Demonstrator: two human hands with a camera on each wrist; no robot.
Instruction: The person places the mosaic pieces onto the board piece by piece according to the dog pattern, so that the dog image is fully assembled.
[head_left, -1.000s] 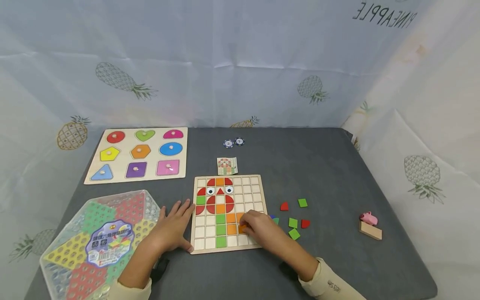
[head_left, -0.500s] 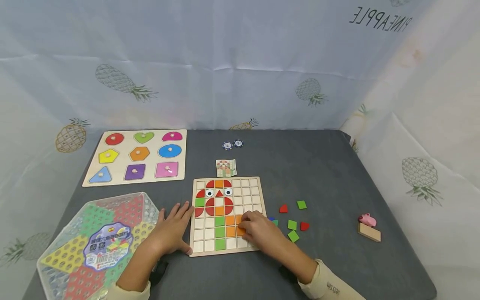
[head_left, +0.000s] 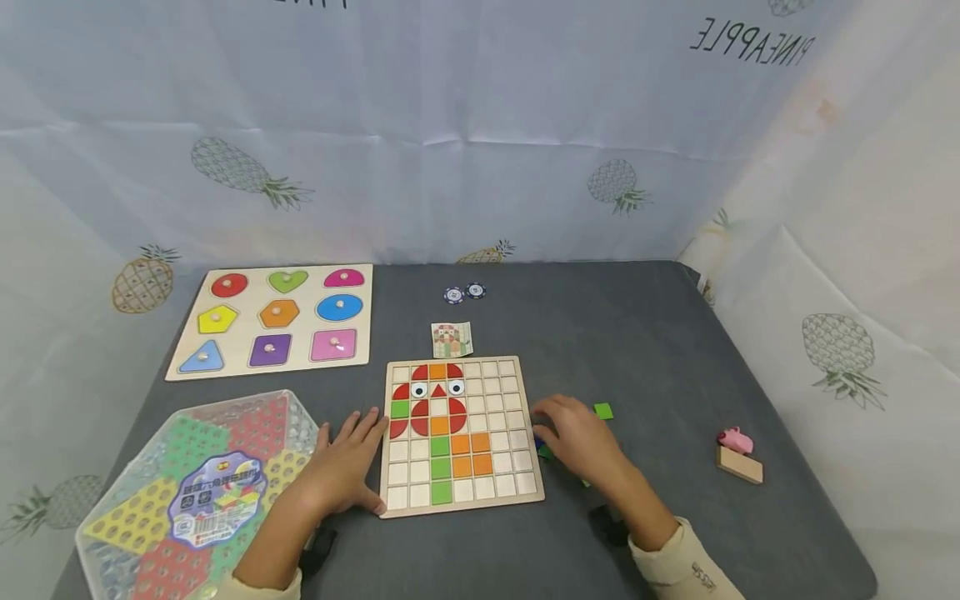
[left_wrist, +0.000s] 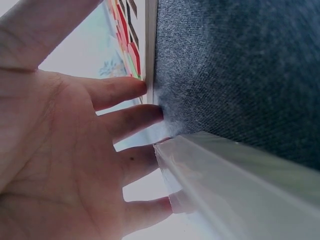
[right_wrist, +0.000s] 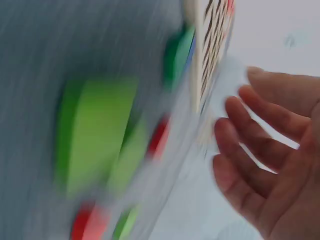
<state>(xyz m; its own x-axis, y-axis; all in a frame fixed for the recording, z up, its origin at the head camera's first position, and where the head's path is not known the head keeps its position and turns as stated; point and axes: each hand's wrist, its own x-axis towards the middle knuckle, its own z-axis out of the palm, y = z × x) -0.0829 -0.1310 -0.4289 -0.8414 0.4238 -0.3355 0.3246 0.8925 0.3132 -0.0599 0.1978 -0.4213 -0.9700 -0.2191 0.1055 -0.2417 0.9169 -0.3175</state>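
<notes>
A wooden grid board (head_left: 504, 408) lies on the table, with red rounded pieces, two eye pieces, a column of green squares (head_left: 440, 469) and a block of orange squares (head_left: 462, 466) set in it. My left hand (head_left: 341, 468) spreads its fingers along the board's left edge, thumb at the near corner. Just right of the board, my right hand (head_left: 577, 433) hovers over loose tiles. Its fingers are loosely bent with nothing between them in the right wrist view. Beneath it lie a green square (right_wrist: 97, 135), red pieces (right_wrist: 159, 136) and a teal-green piece (right_wrist: 176, 57); several are hidden in the head view.
A hexagonal game box (head_left: 217, 500) stands close at the left, right by my left fingers. Behind are a shape peg puzzle (head_left: 247, 333), a picture card (head_left: 452, 340) and two chips (head_left: 453, 295). A pink pig figure (head_left: 735, 441) and wooden block (head_left: 739, 465) lie far right.
My right hand has left the orange squares on the board, which now lie uncovered, and moved right over the loose tiles. The left hand has stayed at the board's edge.
</notes>
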